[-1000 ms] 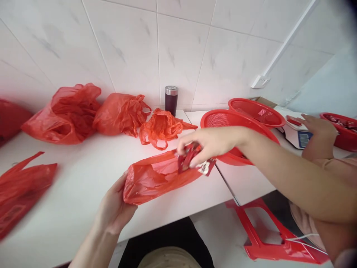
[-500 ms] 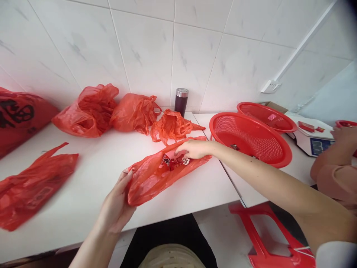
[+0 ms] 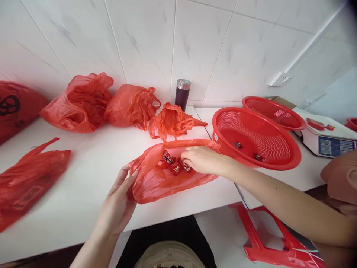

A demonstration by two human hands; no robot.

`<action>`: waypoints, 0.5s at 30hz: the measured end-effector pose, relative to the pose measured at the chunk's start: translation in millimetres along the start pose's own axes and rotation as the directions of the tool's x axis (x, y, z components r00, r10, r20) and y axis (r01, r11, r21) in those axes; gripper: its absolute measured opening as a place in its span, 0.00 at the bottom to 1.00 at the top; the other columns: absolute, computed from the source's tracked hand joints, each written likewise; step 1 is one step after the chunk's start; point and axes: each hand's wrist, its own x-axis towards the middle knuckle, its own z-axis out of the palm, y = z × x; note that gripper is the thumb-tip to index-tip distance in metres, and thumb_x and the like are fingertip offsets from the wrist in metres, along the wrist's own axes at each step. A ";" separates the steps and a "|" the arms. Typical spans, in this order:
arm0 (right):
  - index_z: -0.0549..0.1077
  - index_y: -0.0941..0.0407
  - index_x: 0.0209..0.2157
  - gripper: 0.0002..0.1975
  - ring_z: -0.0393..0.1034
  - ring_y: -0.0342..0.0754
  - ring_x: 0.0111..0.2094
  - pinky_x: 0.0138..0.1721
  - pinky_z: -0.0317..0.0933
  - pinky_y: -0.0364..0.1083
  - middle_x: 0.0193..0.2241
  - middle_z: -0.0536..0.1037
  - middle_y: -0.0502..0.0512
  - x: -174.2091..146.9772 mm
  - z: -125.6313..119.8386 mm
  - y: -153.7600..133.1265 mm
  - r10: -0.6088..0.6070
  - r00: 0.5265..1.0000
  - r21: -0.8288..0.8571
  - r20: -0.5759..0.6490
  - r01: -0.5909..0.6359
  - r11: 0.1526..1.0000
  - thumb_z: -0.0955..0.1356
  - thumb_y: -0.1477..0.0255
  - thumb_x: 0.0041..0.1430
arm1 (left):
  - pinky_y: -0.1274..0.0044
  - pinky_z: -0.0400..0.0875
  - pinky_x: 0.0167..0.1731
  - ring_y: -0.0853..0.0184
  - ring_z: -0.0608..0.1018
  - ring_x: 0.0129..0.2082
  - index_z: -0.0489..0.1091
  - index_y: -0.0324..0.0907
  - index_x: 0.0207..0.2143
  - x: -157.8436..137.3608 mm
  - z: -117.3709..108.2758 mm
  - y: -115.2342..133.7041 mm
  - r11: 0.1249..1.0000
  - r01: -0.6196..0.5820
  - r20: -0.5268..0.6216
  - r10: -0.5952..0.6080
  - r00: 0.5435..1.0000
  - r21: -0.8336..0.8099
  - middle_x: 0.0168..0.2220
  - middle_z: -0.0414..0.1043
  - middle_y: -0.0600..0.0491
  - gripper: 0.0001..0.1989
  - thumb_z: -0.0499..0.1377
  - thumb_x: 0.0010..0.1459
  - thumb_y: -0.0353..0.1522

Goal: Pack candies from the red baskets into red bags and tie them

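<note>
A thin red plastic bag (image 3: 156, 186) lies on the white table with its mouth spread wide. My left hand (image 3: 121, 195) grips the left edge of that mouth between thumb and fingers. Inside the bag are a few small red packets (image 3: 175, 168) with black and white print. My right hand (image 3: 200, 160) reaches over the bag's right rim, fingers curled down into the opening. Its fingertips meet a packet with white lettering (image 3: 186, 165); whether they grip it is hidden.
Crumpled red bags (image 3: 131, 106) line the tiled wall beside a dark tumbler (image 3: 182, 95). Another flat red bag (image 3: 33, 182) lies left. At right stand red colanders (image 3: 251, 128), the nearer holding a few small packets, and a scale (image 3: 329, 141). A co-worker's arm (image 3: 341, 178) and a red stool (image 3: 259, 242) are nearby.
My right hand has shifted slightly right and its fingers have curled in. The bag's mouth is wider, showing more of the packets. My left hand still holds its edge. The view has shifted slightly.
</note>
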 end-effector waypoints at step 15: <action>0.76 0.56 0.38 0.08 0.69 0.56 0.44 0.41 0.63 0.52 0.43 0.73 0.60 5.4 4.4 7.6 -0.095 0.984 0.008 0.151 0.095 0.995 0.65 0.73 0.61 | 0.87 0.69 0.23 0.70 0.78 0.31 0.71 0.49 0.50 3.4 -7.8 -5.0 0.973 -0.095 -0.053 0.108 0.993 0.210 0.39 0.77 0.54 0.24 0.68 0.48 0.34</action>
